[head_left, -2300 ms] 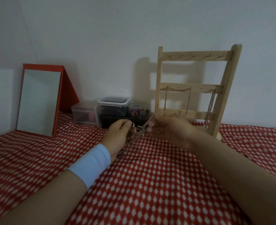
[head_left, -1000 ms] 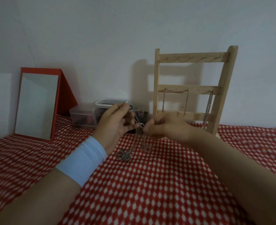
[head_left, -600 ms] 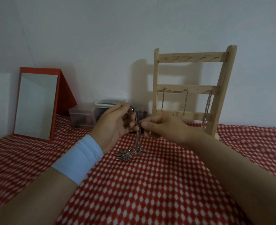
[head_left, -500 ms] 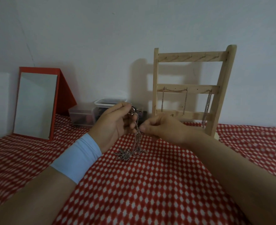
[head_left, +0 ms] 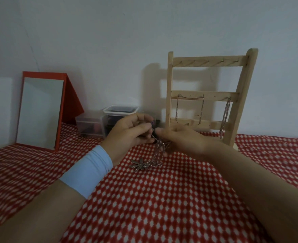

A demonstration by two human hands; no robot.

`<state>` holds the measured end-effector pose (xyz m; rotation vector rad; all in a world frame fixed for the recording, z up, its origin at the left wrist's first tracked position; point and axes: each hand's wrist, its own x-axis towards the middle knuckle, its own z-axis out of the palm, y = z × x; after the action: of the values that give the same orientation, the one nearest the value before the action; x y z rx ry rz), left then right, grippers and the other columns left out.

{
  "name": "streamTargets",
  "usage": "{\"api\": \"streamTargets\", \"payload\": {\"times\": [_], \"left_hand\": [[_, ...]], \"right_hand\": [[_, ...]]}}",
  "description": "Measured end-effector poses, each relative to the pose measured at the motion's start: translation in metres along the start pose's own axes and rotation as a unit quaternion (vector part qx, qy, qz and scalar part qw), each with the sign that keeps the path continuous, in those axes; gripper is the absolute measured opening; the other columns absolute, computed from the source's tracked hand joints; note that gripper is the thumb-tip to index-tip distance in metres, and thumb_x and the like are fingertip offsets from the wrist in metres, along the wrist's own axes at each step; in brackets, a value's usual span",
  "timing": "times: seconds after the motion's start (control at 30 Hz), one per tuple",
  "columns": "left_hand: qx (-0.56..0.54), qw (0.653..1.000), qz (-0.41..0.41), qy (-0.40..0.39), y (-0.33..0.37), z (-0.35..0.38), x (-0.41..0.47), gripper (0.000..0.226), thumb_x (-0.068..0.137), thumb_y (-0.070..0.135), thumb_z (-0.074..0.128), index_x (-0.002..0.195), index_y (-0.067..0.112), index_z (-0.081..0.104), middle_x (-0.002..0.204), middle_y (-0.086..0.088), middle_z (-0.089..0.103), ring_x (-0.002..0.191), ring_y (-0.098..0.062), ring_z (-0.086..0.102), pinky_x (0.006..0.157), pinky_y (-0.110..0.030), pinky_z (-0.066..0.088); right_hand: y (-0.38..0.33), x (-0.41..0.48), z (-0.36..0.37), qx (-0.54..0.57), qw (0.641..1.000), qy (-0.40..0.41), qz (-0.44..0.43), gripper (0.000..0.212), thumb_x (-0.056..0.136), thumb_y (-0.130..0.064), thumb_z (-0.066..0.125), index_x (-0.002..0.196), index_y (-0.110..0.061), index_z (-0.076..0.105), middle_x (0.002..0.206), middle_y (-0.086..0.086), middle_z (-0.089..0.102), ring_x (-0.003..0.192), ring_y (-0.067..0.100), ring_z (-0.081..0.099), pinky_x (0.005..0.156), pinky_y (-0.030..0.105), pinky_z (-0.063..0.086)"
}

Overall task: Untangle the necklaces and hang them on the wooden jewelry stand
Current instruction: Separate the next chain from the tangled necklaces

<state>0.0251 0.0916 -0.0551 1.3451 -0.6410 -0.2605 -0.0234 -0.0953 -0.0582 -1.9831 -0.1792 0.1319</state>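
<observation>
Raised since two seconds back, the tangled necklaces point(head_left: 159, 149) dangle between both hands, with the pendant point(head_left: 139, 164) resting on the checked cloth point(head_left: 162, 207). Both the left hand point(head_left: 127, 134) and the right hand point(head_left: 181, 139) have a pinching grip on the chain. Tease the loops apart gently, never yanking. The wooden stand point(head_left: 214, 97) waits behind.

near cloth point(head_left: 162, 199): passable | rear: wooden stand point(head_left: 204, 96), boxes point(head_left: 90, 126) (mirror point(head_left: 39, 111) left)

**Bare wood, dull metal, matt cloth**

The jewelry stand point(head_left: 208, 61) is pale, unvarnished wood with a matt finish. The necklace chain point(head_left: 160, 151) and its flower pendant point(head_left: 139, 165) are silvery metal with a faint glint. The dotted cloth point(head_left: 162, 199) looks matt. The storage boxes point(head_left: 90, 124) are clear, smooth plastic. The mirror point(head_left: 39, 111) is glossy, and the wristband point(head_left: 88, 171) is soft fabric.
</observation>
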Motion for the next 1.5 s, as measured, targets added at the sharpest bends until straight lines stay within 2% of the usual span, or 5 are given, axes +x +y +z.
{"api": "streamTargets", "payload": {"times": [0.27, 0.73, 1.13, 1.3, 1.5], "left_hand": [[0.001, 1.000, 0.003, 0.006, 0.000, 0.000, 0.000, 0.014, 0.094, 0.000, 0.054, 0.092, 0.010, 0.064, 0.064, -0.003, 0.056, 0.058, -0.011, 0.053, 0.067, -0.030, 0.058], [0.117, 0.991, 0.015, 0.060, -0.011, -0.003, 0.000, 0.020, 0.092, 0.002, 0.060, 0.086, 0.017, 0.071, 0.060, 0.001, 0.058, 0.067, -0.022, 0.057, 0.068, -0.029, 0.056], [0.005, 0.999, 0.004, 0.046, -0.007, -0.002, 0.000, 0.018, 0.090, -0.004, 0.059, 0.087, 0.012, 0.067, 0.072, -0.005, 0.061, 0.069, -0.013, 0.061, 0.072, -0.034, 0.058], [0.292, 0.954, 0.031, 0.055, -0.021, -0.004, -0.001, 0.027, 0.084, 0.001, 0.067, 0.091, 0.027, 0.065, 0.107, 0.007, 0.061, 0.087, -0.011, 0.067, 0.076, -0.014, 0.053], [0.337, 0.934, 0.089, 0.080, -0.028, 0.000, -0.003, 0.012, 0.085, 0.018, 0.068, 0.079, 0.027, 0.066, 0.081, 0.010, 0.067, 0.076, 0.000, 0.062, 0.071, -0.012, 0.047]], "right_hand": [[0.002, -0.001, -0.002, 0.093, 0.994, 0.061, -0.017, 0.022, 0.093, -0.012, 0.068, 0.114, -0.007, 0.069, 0.088, 0.011, 0.076, 0.072, 0.024, 0.066, 0.066, 0.029, 0.059], [0.006, 0.001, 0.000, -0.028, 0.998, 0.054, 0.030, 0.028, 0.101, -0.026, 0.060, 0.095, -0.006, 0.077, 0.112, 0.033, 0.068, 0.095, 0.041, 0.067, 0.099, 0.054, 0.054], [0.001, -0.002, 0.001, -0.010, 0.999, 0.033, -0.010, 0.023, 0.095, -0.028, 0.068, 0.091, -0.007, 0.078, 0.099, 0.019, 0.075, 0.086, 0.039, 0.067, 0.093, 0.040, 0.058], [0.005, 0.000, 0.002, 0.046, 0.999, -0.006, 0.013, 0.036, 0.103, -0.031, 0.055, 0.077, -0.010, 0.068, 0.072, 0.012, 0.061, 0.075, 0.027, 0.056, 0.084, 0.038, 0.050], [0.005, 0.000, 0.006, 0.063, 0.997, 0.018, 0.046, 0.038, 0.104, -0.035, 0.051, 0.081, -0.007, 0.065, 0.070, 0.009, 0.062, 0.071, 0.023, 0.059, 0.076, 0.033, 0.056]]}}
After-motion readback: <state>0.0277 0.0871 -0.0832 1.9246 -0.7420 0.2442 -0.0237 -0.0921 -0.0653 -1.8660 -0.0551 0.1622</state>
